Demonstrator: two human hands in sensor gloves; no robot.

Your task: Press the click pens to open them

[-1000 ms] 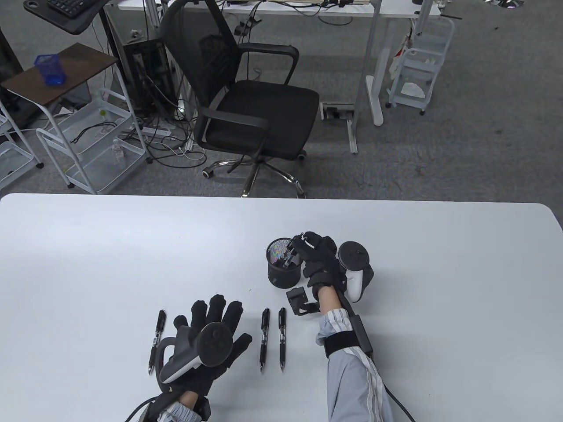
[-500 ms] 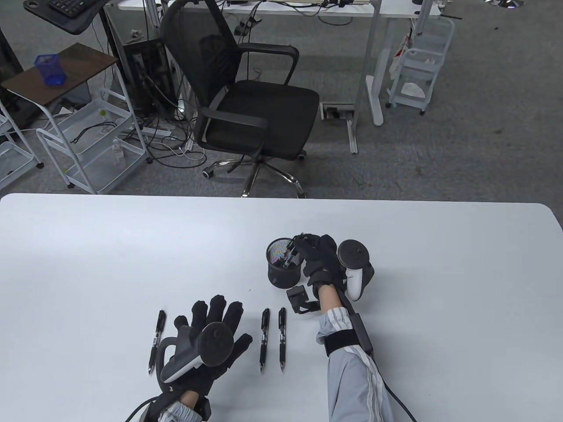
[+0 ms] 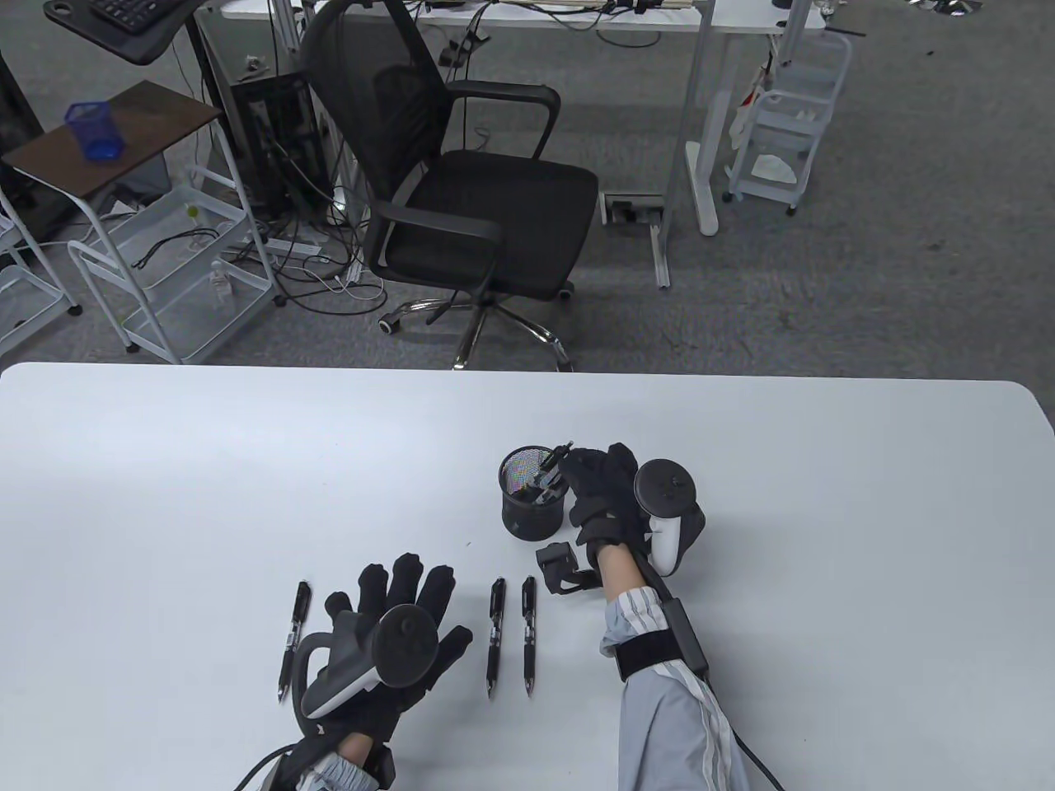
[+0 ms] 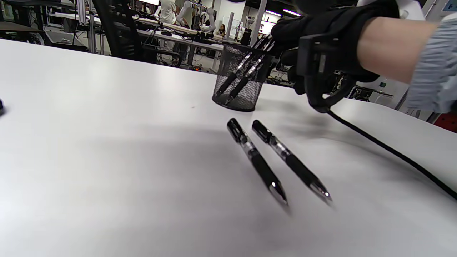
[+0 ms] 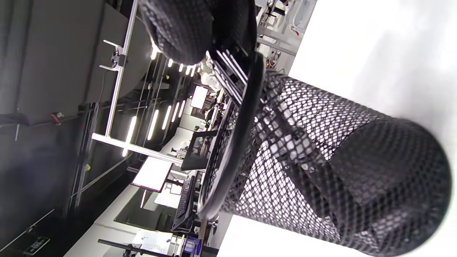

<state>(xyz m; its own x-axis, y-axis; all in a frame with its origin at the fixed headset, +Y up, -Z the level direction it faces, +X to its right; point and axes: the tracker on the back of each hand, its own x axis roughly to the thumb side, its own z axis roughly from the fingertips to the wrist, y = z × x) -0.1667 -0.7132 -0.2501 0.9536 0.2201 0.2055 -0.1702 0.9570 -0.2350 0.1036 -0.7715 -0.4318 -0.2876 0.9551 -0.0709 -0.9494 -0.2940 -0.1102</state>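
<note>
A black mesh pen cup (image 3: 532, 503) stands mid-table. My right hand (image 3: 577, 465) is at its right rim, and its fingers grip the tops of the pens (image 4: 237, 75) that lean inside. In the right wrist view a gloved fingertip (image 5: 189, 32) sits over the pen tops (image 5: 228, 78) at the cup's rim (image 5: 235, 142). My left hand (image 3: 400, 589) lies flat on the table, fingers spread, holding nothing. One black click pen (image 3: 293, 638) lies to its left, and two (image 3: 494, 634) (image 3: 528, 633) lie to its right, side by side (image 4: 257, 160) (image 4: 291, 162).
The white table (image 3: 824, 511) ends at its far edge near a black office chair (image 3: 461, 189). A black cable (image 4: 392, 153) trails from my right wrist across the table. The wrist camera block (image 3: 560, 564) hangs beside the cup.
My right hand has shifted a little to the right at the cup's rim, and the pens in it lean further that way. My left hand and the three pens on the table have not moved.
</note>
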